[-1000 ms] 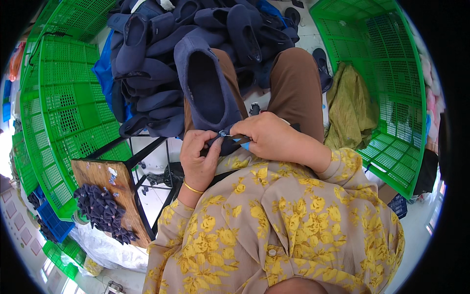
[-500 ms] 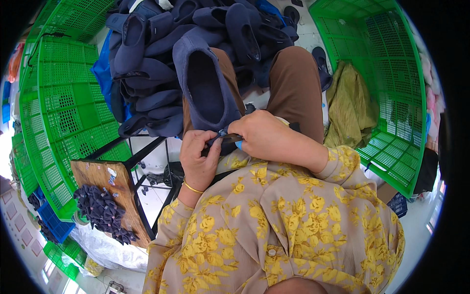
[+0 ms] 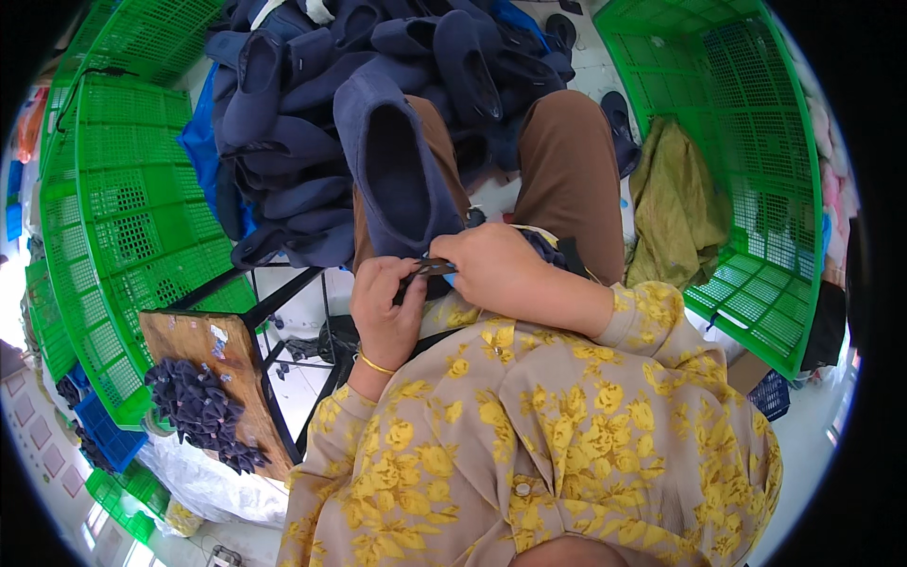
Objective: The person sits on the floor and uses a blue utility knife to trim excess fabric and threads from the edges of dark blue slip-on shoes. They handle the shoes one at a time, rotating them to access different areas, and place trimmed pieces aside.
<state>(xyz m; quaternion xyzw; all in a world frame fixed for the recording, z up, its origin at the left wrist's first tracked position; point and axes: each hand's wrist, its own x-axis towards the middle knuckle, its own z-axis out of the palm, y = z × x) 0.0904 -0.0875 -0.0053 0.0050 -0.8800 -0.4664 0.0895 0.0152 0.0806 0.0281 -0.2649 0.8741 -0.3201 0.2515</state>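
A navy fabric slipper point(image 3: 408, 151) lies along my left thigh, its opening facing up and its heel end toward me. At that heel end my left hand point(image 3: 389, 293) is closed, thumb and forefinger pinching the dark edge; the exact bit of fabric between them is partly hidden. Bent over from the right, my right hand point(image 3: 501, 263) grips small dark-bladed thread snips point(image 3: 437, 267). A little blue shows under its fingers. The blades lie against the pinched spot, close to my left fingertips.
Beyond my knees rises a heap of navy slippers point(image 3: 293, 142). Green plastic crates point(image 3: 123, 208) stand left and right. A wooden-topped stool point(image 3: 179, 331) at my left bears a pile of dark fabric bows point(image 3: 194, 406). An olive cloth point(image 3: 675, 208) hangs over the right crate.
My right hand has shifted slightly left and down, bringing the snips closer to my left fingertips. The slipper stays almost in place on my thigh.
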